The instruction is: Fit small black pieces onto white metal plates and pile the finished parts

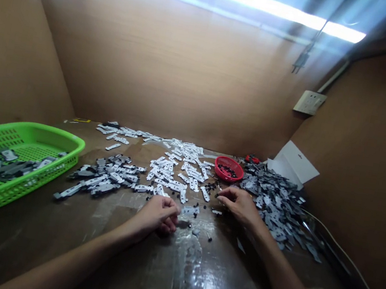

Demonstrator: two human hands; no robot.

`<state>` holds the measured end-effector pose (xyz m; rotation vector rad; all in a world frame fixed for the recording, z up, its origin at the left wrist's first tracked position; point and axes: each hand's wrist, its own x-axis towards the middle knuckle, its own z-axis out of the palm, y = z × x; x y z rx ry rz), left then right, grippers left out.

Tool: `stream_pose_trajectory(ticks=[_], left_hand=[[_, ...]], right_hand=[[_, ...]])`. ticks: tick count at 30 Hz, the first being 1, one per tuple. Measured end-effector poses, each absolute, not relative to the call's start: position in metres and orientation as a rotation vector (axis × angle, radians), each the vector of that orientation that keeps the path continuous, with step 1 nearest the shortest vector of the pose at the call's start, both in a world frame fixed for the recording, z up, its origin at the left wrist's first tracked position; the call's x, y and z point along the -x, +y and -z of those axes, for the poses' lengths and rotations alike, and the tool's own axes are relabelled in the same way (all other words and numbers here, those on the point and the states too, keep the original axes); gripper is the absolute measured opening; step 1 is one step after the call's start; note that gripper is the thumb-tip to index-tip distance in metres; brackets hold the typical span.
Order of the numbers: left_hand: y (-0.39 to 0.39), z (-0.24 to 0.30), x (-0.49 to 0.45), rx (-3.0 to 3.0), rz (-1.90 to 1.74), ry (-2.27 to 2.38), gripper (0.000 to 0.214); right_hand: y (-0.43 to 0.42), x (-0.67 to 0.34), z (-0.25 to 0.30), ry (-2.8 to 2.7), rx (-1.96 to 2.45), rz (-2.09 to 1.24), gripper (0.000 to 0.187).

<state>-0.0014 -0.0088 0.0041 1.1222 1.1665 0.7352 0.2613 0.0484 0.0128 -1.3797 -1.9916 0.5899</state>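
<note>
My left hand [161, 215] is closed near the middle of the table, its fingers curled inward; whatever they may hold is hidden. Just beyond its fingertips lies a flat grey-white piece with small black ends [190, 210]. My right hand [240, 205] pinches thumb and forefinger together around what looks like a small black part [218, 195], beside several loose black bits [211, 187]. A thin pin with a black end [209, 237] rests on the table between the hands. Flat white pieces with holes [166, 172] are spread beyond both hands.
A green perforated basket [77, 150] holding grey pieces stands at left. Beside it is a pile of grey-and-black pieces [106, 177]. A red bowl [217, 169] contains small black parts. A large grey heap [275, 202] and a pale cable [341, 251] lie at right.
</note>
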Motion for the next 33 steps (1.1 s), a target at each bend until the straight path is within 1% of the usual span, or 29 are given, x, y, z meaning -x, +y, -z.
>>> stream_pose_trajectory(ticks=[5, 12, 15, 19, 25, 29, 31, 33], left_hand=[[-0.008, -0.002, 0.003, -1.115, -0.692, 1.194, 0.029], [-0.009, 0.002, 0.003, -1.124, -0.668, 1.187, 0.024], [-0.009, 0.004, 0.003, -1.134, -0.670, 1.175, 0.023], [-0.009, 0.005, 0.004, -1.144, -0.667, 1.157, 0.022], [-0.009, 0.008, 0.005, -1.156, -0.661, 1.111, 0.024], [-0.008, 0.010, 0.006, -1.157, -0.641, 1.093, 0.025], [-0.008, 0.010, 0.006, -1.157, -0.637, 1.096, 0.024], [-0.007, 0.009, 0.006, -1.159, -0.637, 1.096, 0.022]], right_hand=[[0.048, -0.259, -0.011, -2.035, 1.351, -0.586, 0.021], [0.037, -0.244, -0.016, -1.961, 1.282, -0.651, 0.019], [0.022, -0.223, -0.021, -1.928, 1.213, -0.743, 0.020], [0.002, -0.196, -0.024, -2.027, 1.058, -0.856, 0.015], [0.000, -0.187, -0.017, -2.163, 0.863, -0.645, 0.009], [0.002, -0.188, -0.013, -2.214, 0.828, -0.620, 0.007], [0.001, -0.187, -0.014, -2.232, 0.824, -0.623, 0.011], [-0.002, -0.186, -0.015, -2.246, 0.823, -0.617, 0.022]])
